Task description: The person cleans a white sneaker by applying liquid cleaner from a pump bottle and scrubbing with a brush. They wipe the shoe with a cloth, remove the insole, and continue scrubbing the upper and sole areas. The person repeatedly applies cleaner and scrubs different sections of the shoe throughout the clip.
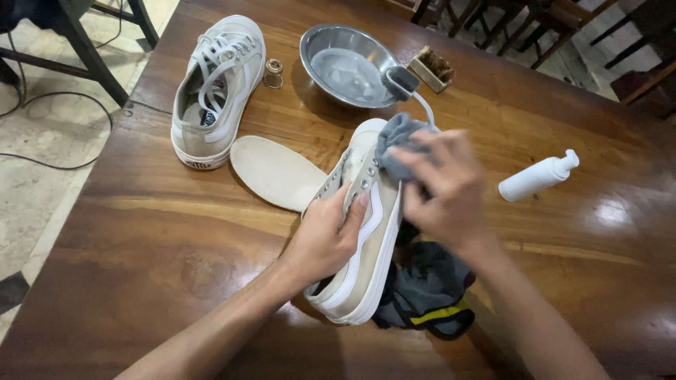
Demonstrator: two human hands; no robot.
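Observation:
My left hand grips a beige sneaker with a white stripe, holding it on its side on the wooden table. In my right hand is a grey cloth, pressed against the sneaker's toe area. Under the sneaker lies a dark grey cloth with a yellow edge. A loose beige insole rests just left of the shoe.
A second beige sneaker with white laces stands at the far left. Behind are a metal bowl of water with a brush leaning on it, a wooden brush, a small glass jar and a white pump bottle lying at right.

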